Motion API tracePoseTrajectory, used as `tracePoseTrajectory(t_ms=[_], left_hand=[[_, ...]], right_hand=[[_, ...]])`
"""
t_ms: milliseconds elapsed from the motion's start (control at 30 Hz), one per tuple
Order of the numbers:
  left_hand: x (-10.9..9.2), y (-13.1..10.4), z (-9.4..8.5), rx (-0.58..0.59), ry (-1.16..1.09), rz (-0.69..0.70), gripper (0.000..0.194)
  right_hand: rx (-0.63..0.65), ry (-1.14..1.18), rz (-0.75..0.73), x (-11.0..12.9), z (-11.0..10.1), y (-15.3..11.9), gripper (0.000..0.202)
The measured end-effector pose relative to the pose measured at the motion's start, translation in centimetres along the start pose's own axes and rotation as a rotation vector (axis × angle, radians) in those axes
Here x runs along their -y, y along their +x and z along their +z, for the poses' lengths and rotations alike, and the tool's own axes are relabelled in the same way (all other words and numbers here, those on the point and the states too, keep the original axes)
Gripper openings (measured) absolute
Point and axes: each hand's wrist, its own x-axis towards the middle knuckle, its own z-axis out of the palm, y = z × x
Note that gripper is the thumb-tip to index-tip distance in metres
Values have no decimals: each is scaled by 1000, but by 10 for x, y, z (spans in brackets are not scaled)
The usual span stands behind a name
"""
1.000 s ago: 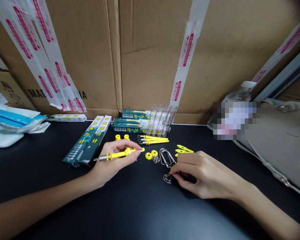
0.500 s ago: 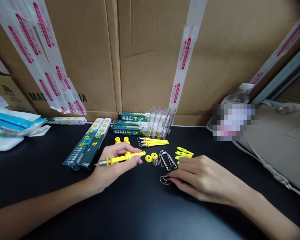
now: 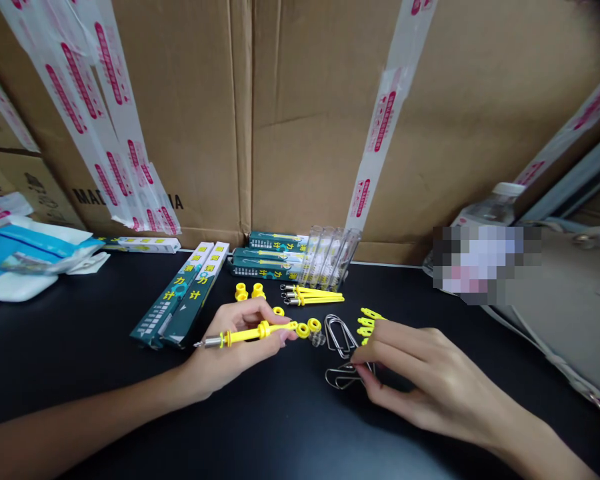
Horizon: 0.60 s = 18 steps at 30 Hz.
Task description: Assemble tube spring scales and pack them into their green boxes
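Note:
My left hand (image 3: 240,347) is closed round a yellow spring-scale rod (image 3: 247,333). A metal spring and small hook sit at the rod's left end, and a yellow collar is around its middle. With thumb and forefinger, my right hand (image 3: 420,377) pinches a metal wire hook (image 3: 339,378) among a small bunch low over the black table. Larger wire hooks (image 3: 341,335) lie just behind it. Small yellow slotted pieces (image 3: 367,322) lie beside my right fingers, partly hidden by them. Between the hands are yellow rings (image 3: 303,331) and small clear pieces (image 3: 318,339).
Yellow rods with springs (image 3: 313,295) lie farther back, near yellow caps (image 3: 241,291). Clear tubes (image 3: 330,257) lean on stacked green boxes (image 3: 267,261). Two long boxes (image 3: 185,293) lie left. A bottle (image 3: 503,207) and grey bag (image 3: 580,313) stand right; cardboard (image 3: 310,153) walls the back.
The view has shifted slightly. My right thumb and forefinger have come onto the wire hooks, which now lie more spread out. My left hand keeps the yellow rod in the same grip.

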Motion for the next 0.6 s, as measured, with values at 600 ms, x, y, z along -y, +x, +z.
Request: tracePoseTrajectory(t_ms=[600], left_hand=[[11, 0, 0, 89, 3, 22, 15]], right_hand=[[-372, 1430, 702, 35, 51, 37, 25]])
